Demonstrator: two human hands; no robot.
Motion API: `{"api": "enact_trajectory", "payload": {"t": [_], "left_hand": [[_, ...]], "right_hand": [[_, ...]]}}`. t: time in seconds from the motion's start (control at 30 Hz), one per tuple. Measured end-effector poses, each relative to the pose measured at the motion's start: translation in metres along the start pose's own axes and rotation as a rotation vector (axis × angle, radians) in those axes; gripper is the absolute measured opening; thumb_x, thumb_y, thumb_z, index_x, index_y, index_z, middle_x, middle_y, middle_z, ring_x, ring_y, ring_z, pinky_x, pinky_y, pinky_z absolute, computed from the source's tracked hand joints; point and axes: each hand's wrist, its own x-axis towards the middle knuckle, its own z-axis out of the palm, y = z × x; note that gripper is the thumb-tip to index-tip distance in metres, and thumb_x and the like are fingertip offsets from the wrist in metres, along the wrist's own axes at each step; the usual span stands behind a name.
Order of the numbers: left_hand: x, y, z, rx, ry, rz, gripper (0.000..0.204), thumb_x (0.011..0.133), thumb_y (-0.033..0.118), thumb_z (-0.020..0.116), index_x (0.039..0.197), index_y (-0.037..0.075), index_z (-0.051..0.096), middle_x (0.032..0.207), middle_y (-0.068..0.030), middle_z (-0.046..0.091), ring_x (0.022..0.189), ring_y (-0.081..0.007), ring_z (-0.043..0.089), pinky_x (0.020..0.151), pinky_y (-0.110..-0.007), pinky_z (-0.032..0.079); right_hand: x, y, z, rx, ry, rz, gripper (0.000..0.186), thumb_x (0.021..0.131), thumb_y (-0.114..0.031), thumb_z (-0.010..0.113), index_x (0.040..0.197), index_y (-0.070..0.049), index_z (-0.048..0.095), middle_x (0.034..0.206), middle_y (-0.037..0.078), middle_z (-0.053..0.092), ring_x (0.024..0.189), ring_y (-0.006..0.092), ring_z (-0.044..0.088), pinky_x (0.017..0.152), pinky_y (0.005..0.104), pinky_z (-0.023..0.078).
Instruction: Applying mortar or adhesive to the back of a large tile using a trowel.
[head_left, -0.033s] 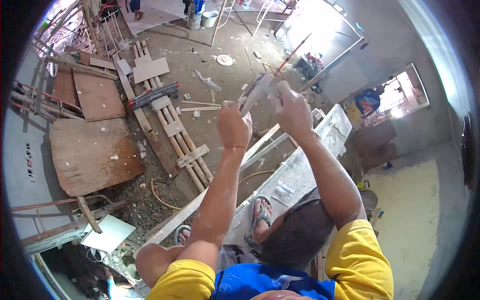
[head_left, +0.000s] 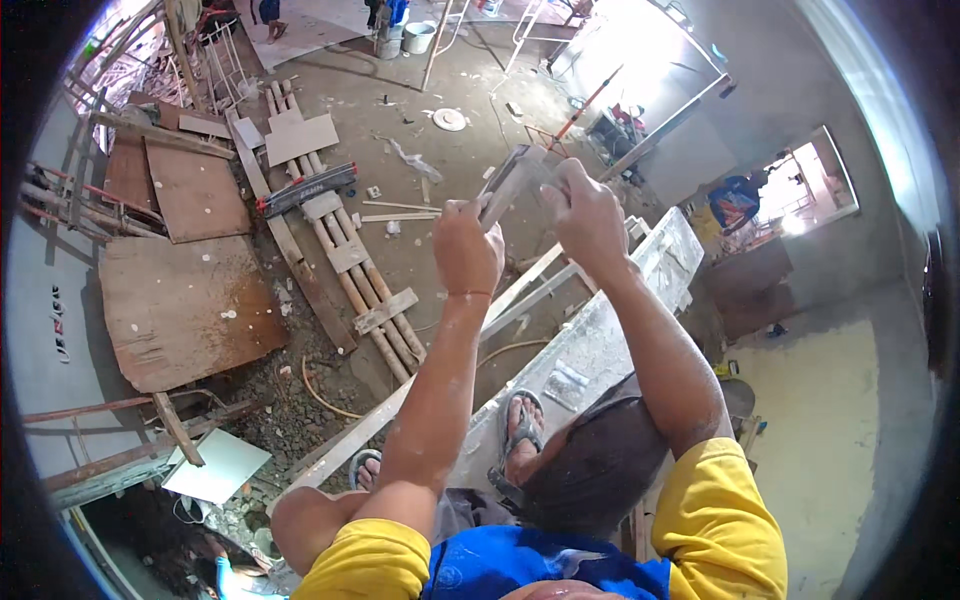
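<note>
My left hand [head_left: 468, 250] is closed round the lower end of a flat, grey, dust-coated tool [head_left: 513, 187] with a straight edge. It is held up in front of me, tilted; its exact kind is unclear. Just to its right, my right hand [head_left: 590, 222] has its fingers curled together, their tips close to the tool's face. A pale, blurred shape by those fingertips is too indistinct to name. Both forearms are stretched forward, spotted with white dust. Below them runs a dusty white plank [head_left: 610, 315], with my sandalled foot [head_left: 521, 432] on it.
Left of me, bamboo poles with crosspieces [head_left: 370, 290] lie beside a long dark level-like tool [head_left: 308, 190]. Stained plywood sheets [head_left: 195, 312] lean farther left. A white bucket [head_left: 419, 38] stands at the back near ladder legs. A window opening [head_left: 815, 185] breaks the right wall.
My right hand has shifted slightly beside the grey tool and looks less blurred. My left hand and the tool stay nearly where they were.
</note>
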Motion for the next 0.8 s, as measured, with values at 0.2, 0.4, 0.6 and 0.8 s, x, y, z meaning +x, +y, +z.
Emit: {"api": "enact_trajectory", "payload": {"t": [0.2, 0.4, 0.6, 0.8], "left_hand": [[0.003, -0.005, 0.000, -0.002, -0.009, -0.026, 0.032, 0.078, 0.006, 0.074, 0.110, 0.011, 0.074, 0.098, -0.0154, 0.065, 0.094, -0.0363, 0.063, 0.086, -0.045, 0.052], [0.002, -0.003, -0.001, -0.021, -0.038, -0.049, 0.033, 0.077, 0.007, 0.076, 0.110, 0.011, 0.074, 0.098, -0.0154, 0.065, 0.094, -0.0365, 0.064, 0.086, -0.045, 0.053], [0.001, -0.005, -0.005, 0.013, -0.019, -0.034, 0.034, 0.077, 0.006, 0.076, 0.111, 0.012, 0.074, 0.099, -0.0147, 0.065, 0.095, -0.0364, 0.064, 0.085, -0.046, 0.053], [0.004, -0.005, 0.000, 0.023, -0.014, -0.050, 0.033, 0.078, 0.009, 0.077, 0.110, 0.012, 0.074, 0.100, -0.0138, 0.065, 0.094, -0.0355, 0.065, 0.086, -0.046, 0.053]], "right_hand": [[-0.004, -0.010, 0.000, 0.058, -0.115, -0.022, 0.021, 0.094, -0.024, 0.064, 0.107, -0.009, 0.058, 0.095, 0.023, 0.070, 0.093, 0.0465, 0.067, 0.078, 0.0561, 0.052], [-0.003, -0.006, -0.001, 0.070, 0.029, 0.002, 0.019, 0.094, -0.023, 0.064, 0.105, -0.008, 0.059, 0.096, 0.022, 0.071, 0.093, 0.0452, 0.068, 0.079, 0.0553, 0.052], [0.000, -0.004, 0.001, 0.040, -0.041, 0.017, 0.021, 0.093, -0.022, 0.066, 0.108, -0.009, 0.060, 0.097, 0.021, 0.071, 0.094, 0.0439, 0.068, 0.079, 0.0530, 0.052], [-0.004, -0.003, 0.006, 0.041, -0.101, -0.121, 0.021, 0.093, -0.023, 0.067, 0.104, -0.007, 0.059, 0.093, 0.021, 0.070, 0.092, 0.0443, 0.067, 0.076, 0.0528, 0.052]]}}
